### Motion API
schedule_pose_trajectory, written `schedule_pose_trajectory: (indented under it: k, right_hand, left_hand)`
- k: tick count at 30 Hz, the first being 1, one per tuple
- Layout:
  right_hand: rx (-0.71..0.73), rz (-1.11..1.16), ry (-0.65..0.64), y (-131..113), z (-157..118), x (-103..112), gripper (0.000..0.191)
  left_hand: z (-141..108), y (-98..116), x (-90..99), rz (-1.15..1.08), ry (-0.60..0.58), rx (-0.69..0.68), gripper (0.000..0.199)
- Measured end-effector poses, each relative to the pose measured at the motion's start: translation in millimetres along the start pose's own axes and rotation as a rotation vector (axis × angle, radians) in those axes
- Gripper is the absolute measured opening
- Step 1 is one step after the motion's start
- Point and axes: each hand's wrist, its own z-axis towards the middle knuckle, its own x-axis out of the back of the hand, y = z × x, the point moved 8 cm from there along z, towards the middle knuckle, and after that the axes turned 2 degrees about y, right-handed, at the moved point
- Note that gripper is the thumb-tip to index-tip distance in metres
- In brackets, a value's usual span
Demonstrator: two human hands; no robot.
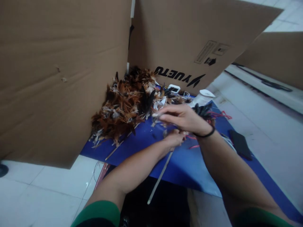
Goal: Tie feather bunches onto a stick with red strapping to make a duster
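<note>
My left hand point(175, 139) is closed around a thin pale stick point(160, 178), whose lower end slants down past the table's front edge. The stick's upper end is hidden by my hands. Just above, my right hand point(186, 119), with a black band at the wrist, has thumb and fingers pinched together. A small pale bit shows at its fingertips, too blurred to name. Beyond the hands lies a heap of brown and black feathers point(125, 104) with whitish quill ends. Another thin stick point(115, 150) pokes out from the heap.
Tall cardboard panels point(59, 78) stand behind and left of the blue tabletop point(146, 134). A white roll point(201, 98), dark feathers point(203, 110), red string point(221, 115) and a dark flat block point(240, 144) lie to the right. Another carton stands beyond.
</note>
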Motion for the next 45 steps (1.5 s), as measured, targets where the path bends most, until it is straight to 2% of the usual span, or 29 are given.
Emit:
schedule_pose_trajectory:
  k: [2,4,7,11,15,19,23,32,45]
  right_hand:
    - [-0.058,-0.012,0.208,7.0,-26.1,44.2,0.023]
    - [-0.092,-0.046,0.374,18.2,-57.6,77.2,0.023]
    - [-0.15,-0.089,0.482,42.7,-100.6,98.0,0.021]
    - [-0.196,-0.081,0.402,76.0,-129.5,85.0,0.017]
    - [-0.212,-0.073,0.245,97.0,-133.0,61.9,0.018]
    - [-0.197,-0.109,0.182,101.6,-131.6,54.0,0.018]
    - [-0.172,-0.168,0.187,100.2,-130.5,52.4,0.02]
    - [-0.224,-0.257,0.221,103.7,-127.1,49.0,0.018]
    - [-0.384,-0.228,0.302,111.2,-127.9,49.4,0.011]
  left_hand:
    - [-3.5,-1.3,-2.7,0.049,-0.009,0.036,0.022]
    - [-6.9,2.8,-4.7,0.052,-0.036,0.037,0.03]
    - [-8.4,8.4,-5.0,0.061,-0.065,0.034,0.033]
    - [-4.8,8.8,-2.6,0.041,-0.072,0.033,0.025]
    - [-2.8,7.3,-0.6,0.011,-0.081,0.045,0.02]
    - [-3.7,9.1,-2.0,0.03,-0.113,0.04,0.017]
    - [-3.6,8.1,-2.4,0.083,-0.119,0.046,0.018]
    - [-5.2,6.7,-5.0,0.153,-0.122,0.026,0.02]
    - [-1.6,6.3,-0.6,0.251,-0.086,-0.036,0.033]
